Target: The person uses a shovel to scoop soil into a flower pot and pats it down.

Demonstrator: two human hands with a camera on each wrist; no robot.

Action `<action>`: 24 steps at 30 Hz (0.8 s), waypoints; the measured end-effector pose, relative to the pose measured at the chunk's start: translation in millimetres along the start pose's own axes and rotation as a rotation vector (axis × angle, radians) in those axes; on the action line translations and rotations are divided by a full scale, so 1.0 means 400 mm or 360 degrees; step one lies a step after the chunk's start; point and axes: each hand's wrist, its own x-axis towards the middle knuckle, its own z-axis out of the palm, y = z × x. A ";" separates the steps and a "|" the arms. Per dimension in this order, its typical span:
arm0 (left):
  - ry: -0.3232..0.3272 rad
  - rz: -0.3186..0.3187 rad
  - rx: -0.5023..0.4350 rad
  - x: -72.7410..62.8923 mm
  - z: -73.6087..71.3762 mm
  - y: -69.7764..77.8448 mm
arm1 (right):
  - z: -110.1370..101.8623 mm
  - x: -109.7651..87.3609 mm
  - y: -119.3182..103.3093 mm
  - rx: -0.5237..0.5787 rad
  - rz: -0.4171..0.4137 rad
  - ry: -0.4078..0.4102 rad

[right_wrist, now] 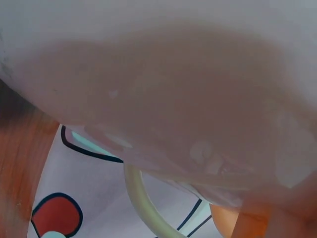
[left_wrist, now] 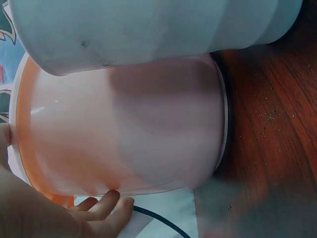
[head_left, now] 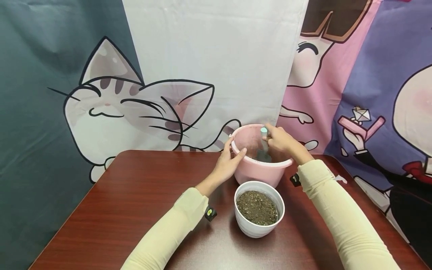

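A pink bucket [head_left: 258,173] stands near the table's far edge. My left hand [head_left: 227,162] grips its left rim, thumb over the edge and fingers along the outer wall, as the left wrist view shows. In my right hand [head_left: 279,139], reaching over the bucket's right side, is the pale green handle of a small trowel [head_left: 264,132]. The trowel points down, its grey-green blade inside the bucket; the bucket's contents are mostly hidden. In front of the bucket sits a white pot [head_left: 254,229] holding dark soil [head_left: 257,208].
Brown wooden table [head_left: 141,202] stretches out to the left of the pot. Behind it hangs a printed cloth [head_left: 216,45] with cartoon figures. The right wrist view is mostly filled by the bucket's blurred wall [right_wrist: 163,99], with a curved pale handle [right_wrist: 141,198] below.
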 end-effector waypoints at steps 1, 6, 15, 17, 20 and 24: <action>0.0000 0.0005 0.0014 0.000 0.000 0.002 | 0.000 0.000 0.000 0.0014 -0.0002 -0.0008; 0.0000 0.0005 0.0052 -0.002 -0.003 0.008 | 0.002 0.000 -0.004 0.0070 -0.0036 -0.0032; -0.0047 -0.0075 -0.0014 -0.005 -0.007 0.005 | 0.004 0.001 -0.010 0.0136 -0.0029 -0.0077; -0.0051 -0.0077 -0.0028 -0.004 -0.008 0.005 | 0.004 0.002 -0.012 0.0167 0.0000 -0.0086; -0.0053 -0.0074 -0.0036 -0.002 -0.011 0.005 | 0.005 0.006 -0.015 0.0233 0.0058 -0.0104; -0.0058 -0.0075 0.0004 -0.001 -0.016 0.009 | 0.007 0.007 -0.015 0.0381 0.0185 -0.0136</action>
